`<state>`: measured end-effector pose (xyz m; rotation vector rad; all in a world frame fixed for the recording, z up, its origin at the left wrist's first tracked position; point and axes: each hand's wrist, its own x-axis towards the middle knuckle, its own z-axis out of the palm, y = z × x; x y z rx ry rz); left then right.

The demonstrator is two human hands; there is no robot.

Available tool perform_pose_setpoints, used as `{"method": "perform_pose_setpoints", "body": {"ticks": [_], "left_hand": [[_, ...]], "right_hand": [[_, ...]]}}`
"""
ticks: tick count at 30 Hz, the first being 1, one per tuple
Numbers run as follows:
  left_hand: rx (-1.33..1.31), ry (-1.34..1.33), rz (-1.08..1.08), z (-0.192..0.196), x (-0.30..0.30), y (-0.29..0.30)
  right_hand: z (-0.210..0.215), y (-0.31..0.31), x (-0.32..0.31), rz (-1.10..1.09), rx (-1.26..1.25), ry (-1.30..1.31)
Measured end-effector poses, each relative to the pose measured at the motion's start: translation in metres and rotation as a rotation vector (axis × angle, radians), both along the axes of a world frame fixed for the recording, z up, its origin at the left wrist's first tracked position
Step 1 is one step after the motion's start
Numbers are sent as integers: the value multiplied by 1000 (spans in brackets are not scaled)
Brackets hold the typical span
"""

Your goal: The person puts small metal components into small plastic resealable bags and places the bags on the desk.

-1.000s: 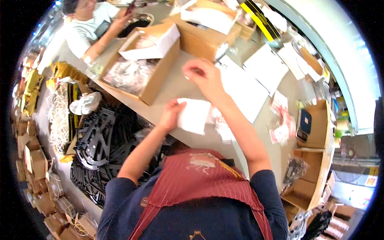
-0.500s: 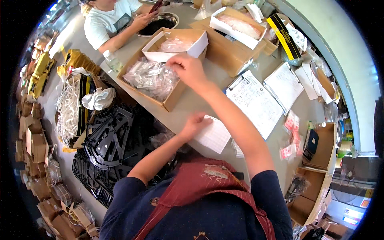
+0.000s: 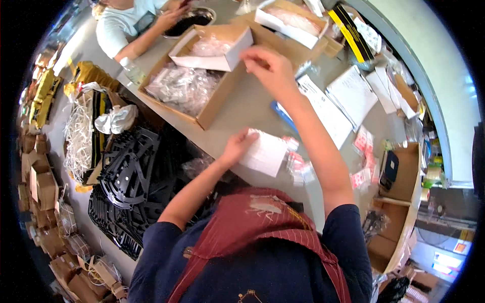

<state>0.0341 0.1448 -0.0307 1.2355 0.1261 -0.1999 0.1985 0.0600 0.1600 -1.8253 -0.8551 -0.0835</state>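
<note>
A: Left hand [image 3: 236,147]?
B: Fingers flat on the white sheet [image 3: 264,152], pinning its edge to the table [image 3: 242,103] near the body.
A: Right hand [image 3: 269,65]?
B: Reaching by the white box [image 3: 212,48]; fingers curled, pinched narrow. Cannot tell if it holds anything.

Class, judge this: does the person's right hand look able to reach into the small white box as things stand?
Probably yes. The right hand hovers just beside the open white box, with nothing between them; the left hand rests on a paper.
</note>
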Motion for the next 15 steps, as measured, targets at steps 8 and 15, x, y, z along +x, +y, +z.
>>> {"method": "perform_pose_setpoints", "body": {"ticks": [8, 15], "left_hand": [[58, -61, -11, 21, -7, -21], [510, -24, -218, 72, -16, -41]], "right_hand": [[-77, -124, -128, -164, -483, 67], [-73, -144, -152, -239, -453, -149]]}}
